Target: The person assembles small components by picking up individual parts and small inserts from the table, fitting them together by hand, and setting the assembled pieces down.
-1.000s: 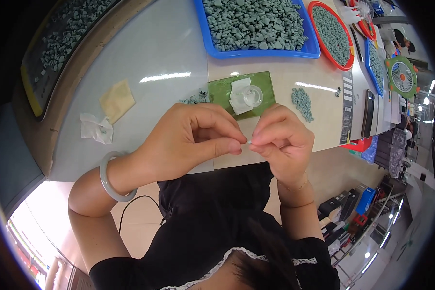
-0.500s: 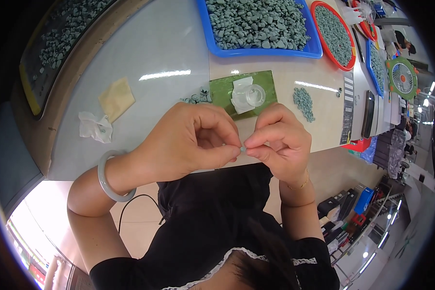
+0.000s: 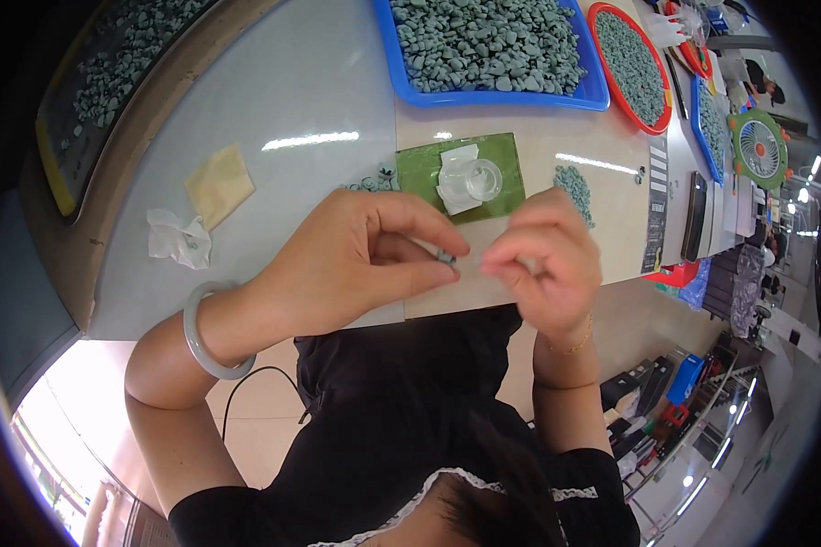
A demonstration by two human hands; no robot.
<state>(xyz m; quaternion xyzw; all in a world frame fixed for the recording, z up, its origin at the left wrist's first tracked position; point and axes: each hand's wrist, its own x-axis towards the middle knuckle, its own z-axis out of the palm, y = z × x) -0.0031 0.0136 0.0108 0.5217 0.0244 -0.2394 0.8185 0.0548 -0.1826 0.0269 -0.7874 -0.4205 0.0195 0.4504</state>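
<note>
My left hand [image 3: 351, 255] is closed in a pinch above the table's near edge. Between its thumb and fingers sits a small grey-green piece [image 3: 445, 258], mostly covered by the fingertips. To its right, my right hand [image 3: 552, 260] has curled fingers smeared by motion, so whether it holds anything is unclear. A gap separates the two hands. Beyond them lies a green mat [image 3: 511, 169] bearing white paper [image 3: 452, 182] and a small clear round dish [image 3: 483, 180]. Small grey-green pieces [image 3: 374, 180] lie left of the mat, and another small pile [image 3: 572, 187] lies to its right.
A blue tray [image 3: 502, 98] and a red round tray [image 3: 670, 105] hold many grey-green pieces. Farther right are another blue tray [image 3: 699, 114] and a green-and-orange fan [image 3: 762, 148]. A yellow cloth [image 3: 221, 187] and crumpled tissue [image 3: 178, 239] lie at left.
My hands have parted from their meeting fingertips. The right one has moved slightly right and blurs; the left fingers have opened a little, showing the small piece between them.
</note>
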